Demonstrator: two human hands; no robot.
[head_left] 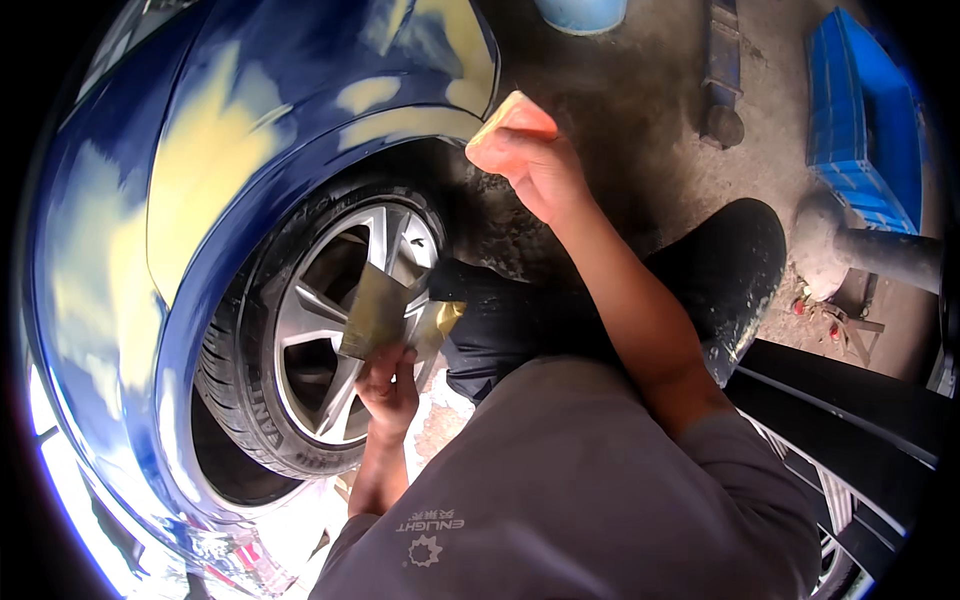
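My left hand point(388, 388) is closed on the lower ends of flat metal putty spreaders point(372, 312), held up in front of the wheel. A dab of yellow putty point(450, 316) sits on the right-hand blade. My right hand point(530, 165) is raised beside the end of the wheel arch, fingers pinched on a thin, pale yellow flat piece point(495, 117); bright light washes out its detail. On the left stands a blue car body panel point(300, 60) with smeared patches of yellow filler point(215, 150), some along the arch edge near that hand.
Under the arch is a black tyre point(255, 400) with a silver spoked rim point(385, 235). My bent leg in dark trousers point(720, 250) lies right of the wheel. A blue crate point(840, 110), a grey pipe point(885, 255) and a light blue bucket point(582, 14) are on the floor.
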